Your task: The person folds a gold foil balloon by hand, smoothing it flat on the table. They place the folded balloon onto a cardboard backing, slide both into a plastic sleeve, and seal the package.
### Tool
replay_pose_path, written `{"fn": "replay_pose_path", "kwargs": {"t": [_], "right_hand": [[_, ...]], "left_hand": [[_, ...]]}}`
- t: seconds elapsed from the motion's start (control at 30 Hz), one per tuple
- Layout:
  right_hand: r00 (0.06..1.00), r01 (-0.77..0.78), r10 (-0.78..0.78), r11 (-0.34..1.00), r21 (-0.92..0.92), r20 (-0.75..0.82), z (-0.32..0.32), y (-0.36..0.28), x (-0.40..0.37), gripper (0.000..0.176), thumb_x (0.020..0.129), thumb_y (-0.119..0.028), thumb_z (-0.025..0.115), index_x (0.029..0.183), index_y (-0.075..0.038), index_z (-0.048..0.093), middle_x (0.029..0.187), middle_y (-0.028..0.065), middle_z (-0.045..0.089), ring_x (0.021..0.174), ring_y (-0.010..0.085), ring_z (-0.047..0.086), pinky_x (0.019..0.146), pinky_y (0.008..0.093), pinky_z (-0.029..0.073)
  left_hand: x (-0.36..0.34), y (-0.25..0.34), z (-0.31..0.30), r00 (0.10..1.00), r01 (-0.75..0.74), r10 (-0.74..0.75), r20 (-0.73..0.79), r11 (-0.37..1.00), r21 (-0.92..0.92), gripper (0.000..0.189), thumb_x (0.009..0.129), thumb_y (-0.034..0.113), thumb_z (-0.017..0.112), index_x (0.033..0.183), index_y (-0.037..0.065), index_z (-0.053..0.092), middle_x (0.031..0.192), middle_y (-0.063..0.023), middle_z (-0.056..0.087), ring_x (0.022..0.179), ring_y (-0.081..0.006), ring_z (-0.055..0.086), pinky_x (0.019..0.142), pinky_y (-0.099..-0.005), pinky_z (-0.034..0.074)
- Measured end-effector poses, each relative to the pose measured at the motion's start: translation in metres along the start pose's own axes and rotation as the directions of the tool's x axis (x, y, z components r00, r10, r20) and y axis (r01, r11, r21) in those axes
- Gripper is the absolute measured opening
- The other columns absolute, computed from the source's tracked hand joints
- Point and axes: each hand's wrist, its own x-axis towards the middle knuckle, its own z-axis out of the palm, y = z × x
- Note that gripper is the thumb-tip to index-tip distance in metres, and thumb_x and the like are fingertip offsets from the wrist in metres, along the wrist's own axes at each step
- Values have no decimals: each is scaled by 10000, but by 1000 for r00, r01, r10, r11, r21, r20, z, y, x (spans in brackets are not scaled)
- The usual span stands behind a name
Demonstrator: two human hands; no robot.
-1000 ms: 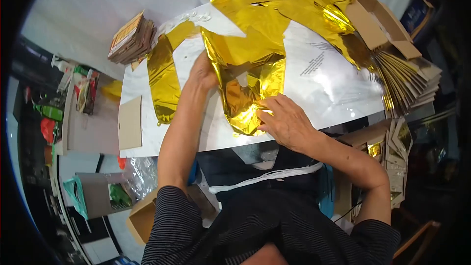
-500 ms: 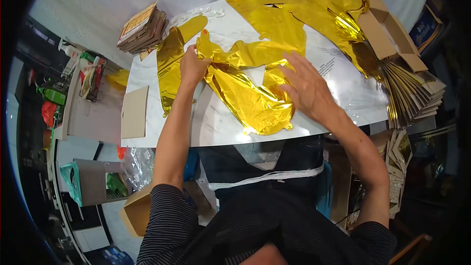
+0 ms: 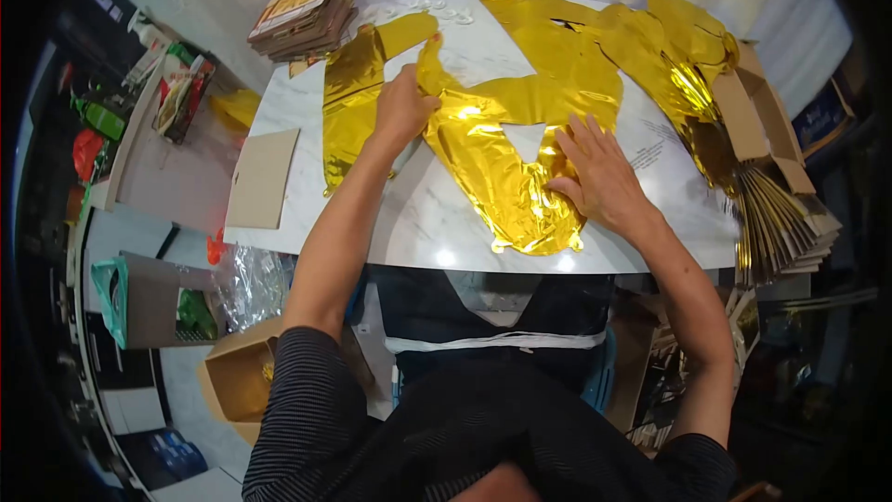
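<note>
A deflated gold foil balloon (image 3: 465, 144) lies spread on the white marble-patterned table (image 3: 423, 237), its lower part crinkled and shiny. At its upper left edge, my left hand (image 3: 404, 110) has the foil pinched between thumb and fingers. My right hand (image 3: 606, 177) rests palm down over the balloon's right side with fingers spread. Another flat gold foil piece (image 3: 353, 98) lies left of my left hand. Further gold foil balloons (image 3: 567, 56) stretch across the back and right of the table, overlapping one another.
A bundled stack of printed cards (image 3: 302, 19) sits at the back left, and a beige card (image 3: 263, 178) lies at the left edge. On the right are an open cardboard box (image 3: 757, 107) and fanned folded sleeves (image 3: 785, 223). A cardboard box (image 3: 243, 376) stands below on the left.
My right hand has come down onto the balloon, fingers now spread along its right side. The foil near my left hand lies flatter and less bunched. The view has shifted slightly.
</note>
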Motion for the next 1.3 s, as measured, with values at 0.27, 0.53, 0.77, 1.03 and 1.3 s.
{"fn": "replay_pose_path", "kwargs": {"t": [0.27, 0.53, 0.77, 1.03, 1.3], "right_hand": [[996, -72, 73, 997, -24, 45, 10, -3, 6, 644, 985, -353, 715, 1495, -6, 534, 1602, 255, 450, 1511, 447, 386, 1253, 529, 307], [892, 446, -425, 884, 141, -153, 20, -111, 74, 425, 847, -111, 825, 1234, 4, 691, 1398, 183, 657, 1351, 373, 588, 1169, 499, 445], [789, 614, -614, 789, 15, -27, 65, -187, 142, 436, 880, -171, 771, 1270, -16, 654, 1271, 131, 686, 1199, 308, 648, 1041, 431, 522], [912, 397, -399, 809, 435, -90, 76, -188, 170, 61, 837, -92, 812, 865, -46, 783, 866, 115, 705, 761, 276, 698, 698, 387, 541], [942, -20, -167, 838, 546, 291, 67, -185, 193, 236, 808, -193, 899, 839, -8, 756, 736, 112, 697, 658, 199, 617, 643, 356, 491]], "left_hand": [[-75, 9, -28, 948, -223, 231, -219, 973, 63, 547, 889, 177, 809, 1371, 25, 600, 1207, -202, 715, 1054, -396, 706, 886, -472, 554], [-202, -25, -72, 928, -204, 165, -335, 975, -85, 181, 905, -38, 729, 1073, 20, 764, 989, -166, 760, 907, -330, 743, 797, -372, 588], [-207, -82, -103, 925, -2, -41, -378, 994, -112, 273, 914, -12, 742, 1185, 19, 728, 1087, -165, 752, 945, -298, 745, 834, -353, 596], [-175, -107, -103, 927, -217, 210, -310, 976, 11, 444, 852, 65, 827, 1273, 18, 694, 1279, -174, 720, 1187, -351, 677, 1020, -403, 546], [-129, -115, -101, 994, -96, 85, -71, 981, -167, 213, 930, 154, 767, 1090, 13, 781, 1052, -165, 766, 947, -310, 721, 878, -383, 567]]}}
